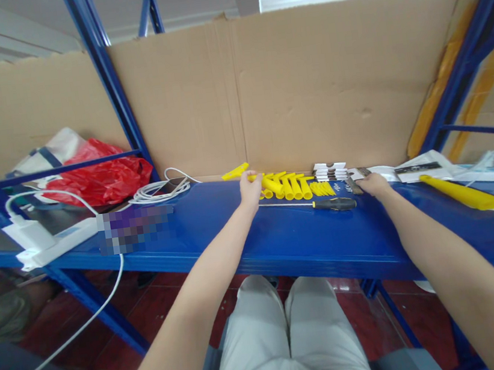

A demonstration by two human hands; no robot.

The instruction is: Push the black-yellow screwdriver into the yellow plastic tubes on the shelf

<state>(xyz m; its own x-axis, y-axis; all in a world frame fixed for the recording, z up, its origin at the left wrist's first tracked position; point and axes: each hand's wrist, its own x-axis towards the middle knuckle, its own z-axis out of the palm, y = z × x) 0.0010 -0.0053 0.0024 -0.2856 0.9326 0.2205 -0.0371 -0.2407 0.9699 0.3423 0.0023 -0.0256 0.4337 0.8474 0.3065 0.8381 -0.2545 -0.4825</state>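
My left hand [250, 190] is at the left end of a row of yellow plastic tubes [293, 187], its fingers pinched on a small yellow plastic piece [252, 177]. A flat yellow strip [235, 172] lies just behind it. My right hand [374, 185] is closed at small dark grey-brown pieces [354, 186]; its fingertips are partly hidden, and what it grips is unclear. Between the hands are a fan of thin yellow pieces [321, 189] and a stack of white-and-dark pieces [330, 171]. A screwdriver [334, 204] with a black handle lies in front of the row.
White cable coils [159, 190], a power strip [66, 242] and a red plastic bag [100, 173] sit to the left on the blue shelf [300, 244]. Rightward lies a long yellow-bladed object [464, 191] near printed packaging [424, 166]. A cardboard panel [307, 86] stands behind.
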